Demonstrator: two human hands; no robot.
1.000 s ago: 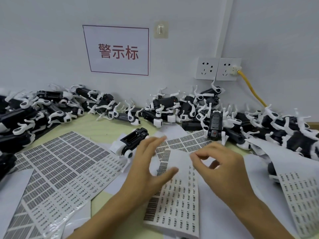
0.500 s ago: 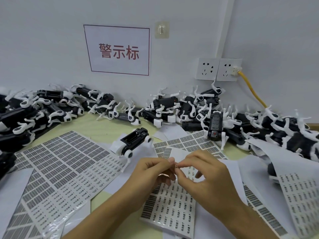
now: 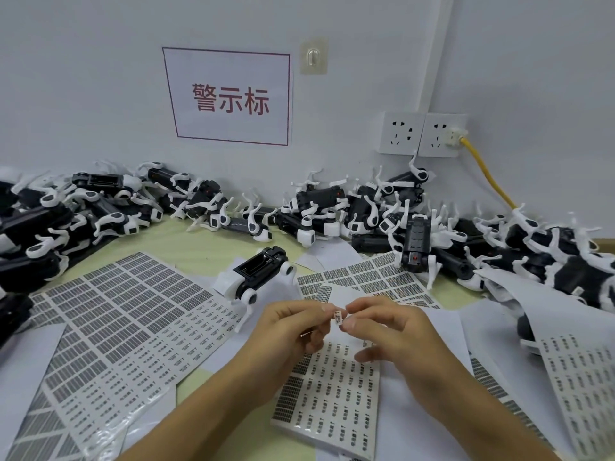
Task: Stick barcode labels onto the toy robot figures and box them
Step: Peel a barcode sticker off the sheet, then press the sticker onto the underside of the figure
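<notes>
A small white barcode label (image 3: 338,316) is held up between my two hands above a stack of label sheets (image 3: 336,394). My left hand (image 3: 293,331) pinches its left edge with thumb and forefinger. My right hand (image 3: 389,331) pinches its right edge, with its other fingers loosely curled. A black and white toy robot figure (image 3: 258,274) lies on its back just beyond my left hand, its black underside facing up. Many more toy robot figures (image 3: 316,207) are piled along the wall.
A large barcode sheet (image 3: 126,314) covers the table's left side, another sheet (image 3: 362,281) lies behind my hands, and a curled sheet (image 3: 579,377) is at the right. Robot piles fill the left edge (image 3: 36,234) and right side (image 3: 545,254). A yellow cable (image 3: 489,176) hangs from the wall socket.
My hands came together over the label stack; the right hand peeled off a small label, and both hands now pinch it, raised slightly above the sheets.
</notes>
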